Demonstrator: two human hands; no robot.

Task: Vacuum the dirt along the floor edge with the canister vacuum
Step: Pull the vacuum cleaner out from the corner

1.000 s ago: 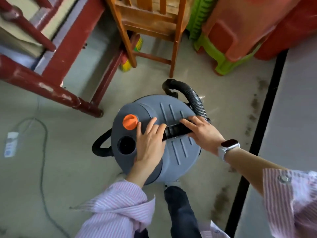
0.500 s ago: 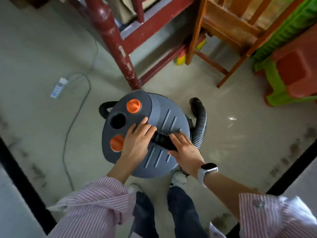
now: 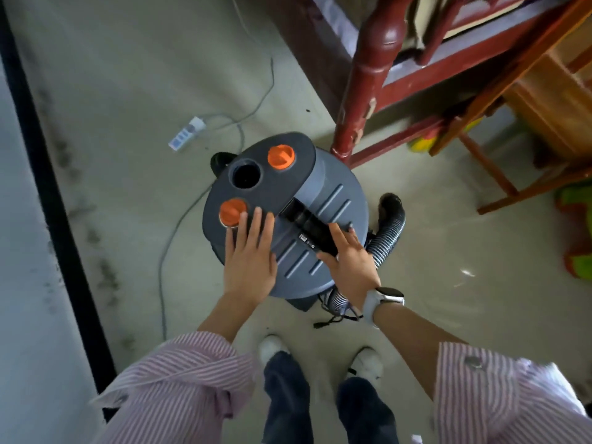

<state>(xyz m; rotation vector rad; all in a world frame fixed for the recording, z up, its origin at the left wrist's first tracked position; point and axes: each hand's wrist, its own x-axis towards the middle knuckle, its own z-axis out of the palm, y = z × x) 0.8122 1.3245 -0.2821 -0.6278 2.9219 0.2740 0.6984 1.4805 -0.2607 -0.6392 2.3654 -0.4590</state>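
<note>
The grey canister vacuum (image 3: pixel 326 200) stands on the floor in front of my feet, with two orange caps and an open round port on its lid. Its black ribbed hose (image 3: pixel 388 238) curls round the right side. My left hand (image 3: pixel 250 254) lies flat on the lid, fingertips at the nearer orange cap (image 3: pixel 231 212). My right hand (image 3: pixel 347 261) rests with straight fingers over the near end of the black carry handle (image 3: pixel 304 221). Dark dirt specks (image 3: pixel 80 216) run along the black floor edge strip (image 3: pixel 48 187) at the left.
A white power strip (image 3: pixel 187 137) and its grey cord (image 3: pixel 166 251) lie on the floor left of the vacuum. A red bed frame leg (image 3: pixel 362 91) stands just behind the canister. A wooden chair (image 3: pixel 499 100) and coloured plastic stools (image 3: pixel 576 238) fill the right.
The view has swung round, so the black edge strip with dirt now runs down the left. The canister has turned under my hands, and both hands stay on its lid.
</note>
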